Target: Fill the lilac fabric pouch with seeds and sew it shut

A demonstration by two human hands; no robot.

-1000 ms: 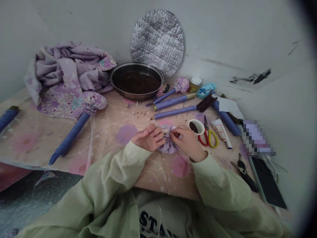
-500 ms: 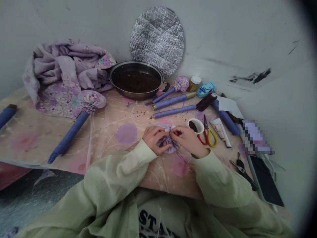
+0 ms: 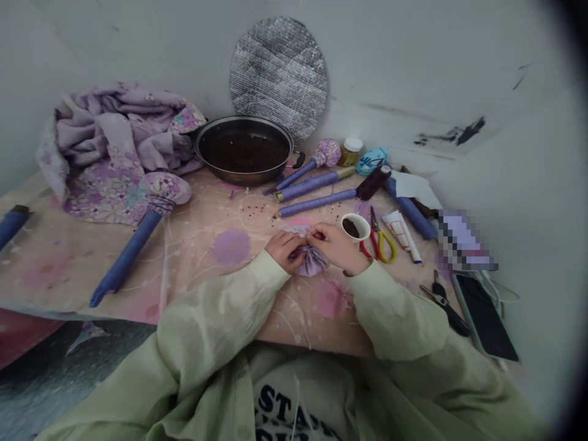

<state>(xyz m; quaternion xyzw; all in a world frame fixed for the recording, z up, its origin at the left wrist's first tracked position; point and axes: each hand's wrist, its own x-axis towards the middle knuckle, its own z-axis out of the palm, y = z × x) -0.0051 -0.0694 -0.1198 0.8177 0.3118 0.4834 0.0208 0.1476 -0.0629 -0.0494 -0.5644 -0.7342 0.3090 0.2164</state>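
Observation:
A small purple floral fabric pouch point(image 3: 311, 260) rests on the table in front of me, its top gathered. My left hand point(image 3: 285, 250) is closed round the pouch's left side. My right hand point(image 3: 337, 246) pinches the gathered fabric at the top, with a thin thread trailing down towards the table edge. Just right of my right hand stands a small white cup point(image 3: 355, 227) with dark seeds in it. Red and yellow scissors point(image 3: 379, 240) lie beside the cup.
A metal pan point(image 3: 243, 150) of dark seeds stands at the back before a round silver pad point(image 3: 278, 73). Crumpled purple cloth point(image 3: 114, 147), a fabric-headed blue stick point(image 3: 138, 236), thread-wrapped sticks point(image 3: 316, 193), pliers point(image 3: 443, 303) and a phone point(image 3: 484, 315) lie around.
My left hand has closed further round the pouch, its fingers curling in. Both hands and the pouch sit a little farther from me, and the view has shifted slightly.

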